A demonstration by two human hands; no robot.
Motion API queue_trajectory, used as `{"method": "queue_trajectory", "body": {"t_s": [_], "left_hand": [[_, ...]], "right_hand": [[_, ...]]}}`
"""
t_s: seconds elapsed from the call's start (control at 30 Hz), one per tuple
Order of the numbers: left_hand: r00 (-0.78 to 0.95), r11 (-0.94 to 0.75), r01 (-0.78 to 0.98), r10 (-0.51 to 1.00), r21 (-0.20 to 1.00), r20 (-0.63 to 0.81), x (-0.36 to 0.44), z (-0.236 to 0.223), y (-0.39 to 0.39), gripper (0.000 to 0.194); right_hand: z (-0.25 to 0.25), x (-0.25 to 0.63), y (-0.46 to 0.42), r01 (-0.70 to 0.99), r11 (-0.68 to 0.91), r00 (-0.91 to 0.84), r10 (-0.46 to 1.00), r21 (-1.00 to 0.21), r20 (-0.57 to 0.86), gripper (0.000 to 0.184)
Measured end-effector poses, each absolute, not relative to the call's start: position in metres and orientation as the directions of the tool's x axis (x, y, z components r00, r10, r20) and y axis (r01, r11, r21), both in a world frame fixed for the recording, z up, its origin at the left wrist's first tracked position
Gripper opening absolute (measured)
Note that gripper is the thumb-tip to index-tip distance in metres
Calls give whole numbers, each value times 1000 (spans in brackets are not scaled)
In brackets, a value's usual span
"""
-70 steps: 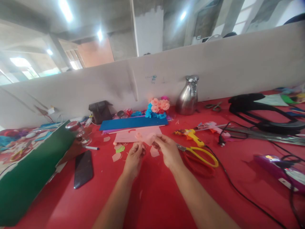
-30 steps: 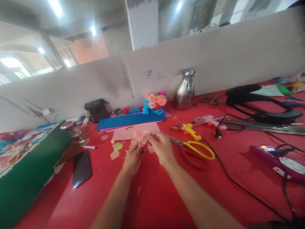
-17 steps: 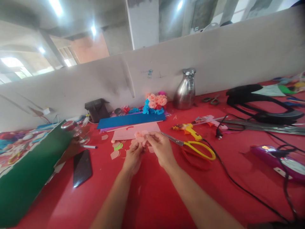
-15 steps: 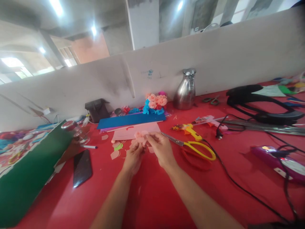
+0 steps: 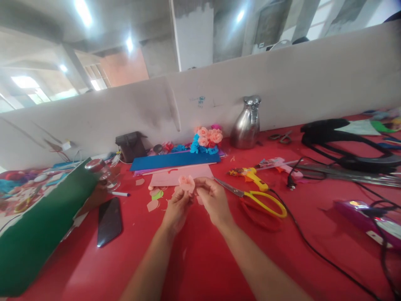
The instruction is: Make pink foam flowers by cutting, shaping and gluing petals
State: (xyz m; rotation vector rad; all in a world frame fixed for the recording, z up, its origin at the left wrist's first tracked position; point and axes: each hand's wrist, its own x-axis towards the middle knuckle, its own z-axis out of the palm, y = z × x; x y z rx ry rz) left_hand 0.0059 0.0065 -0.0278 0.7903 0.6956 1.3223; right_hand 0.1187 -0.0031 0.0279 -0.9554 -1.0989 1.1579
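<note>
1. Fingers of the left hand (image 5: 177, 207) pinch shut beneath the pink flower (image 5: 186, 183).
2. Right hand (image 5: 215, 200): fingers curled nearly closed beside its petals; grip unclear.
3. Beyond the fingertips, pink sheet (image 5: 164, 178); to their right, scissors (image 5: 238, 192).

Pink flower (image 5: 187, 183) in left hand (image 5: 176, 210)

Red table (image 5: 200, 267) against pale partition (image 5: 282, 79); ceiling lights (image 5: 83, 12) glowing above, grey pillar (image 5: 196, 37) behind.

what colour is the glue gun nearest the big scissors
Yellow: the glue gun shows best in the head view.
</note>
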Motion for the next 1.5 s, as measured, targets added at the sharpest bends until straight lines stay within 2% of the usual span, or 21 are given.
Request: {"method": "queue_trajectory", "body": {"t_s": [0.17,0.37,0.8,1.1,1.37,1.5], "left_hand": [[124,79,-580,992,810,-8,5,-24,5,10],[146,86,-571,989,817,-3,5,-21,5,21],[175,71,-564,984,823,35,5,-9,1,22],[132,40,-543,990,839,39,5,-14,2,25],[140,43,-553,989,832,42,3,-16,3,17],[130,42,-566,991,823,39,2,-20,5,14]], "right_hand": [[25,119,0,-121,157,13,988,-980,157,20],[23,119,2,-35,156,-33,987,-987,157,18],[19,120,2,4,171,-78,982,-985,170,25],[18,120,4,6,205,-88,975,-979,204,28],[15,120,4,62,277,-47,961,-959,274,24],[17,119,1,-23,303,-40,952,-953,304,28]]}}
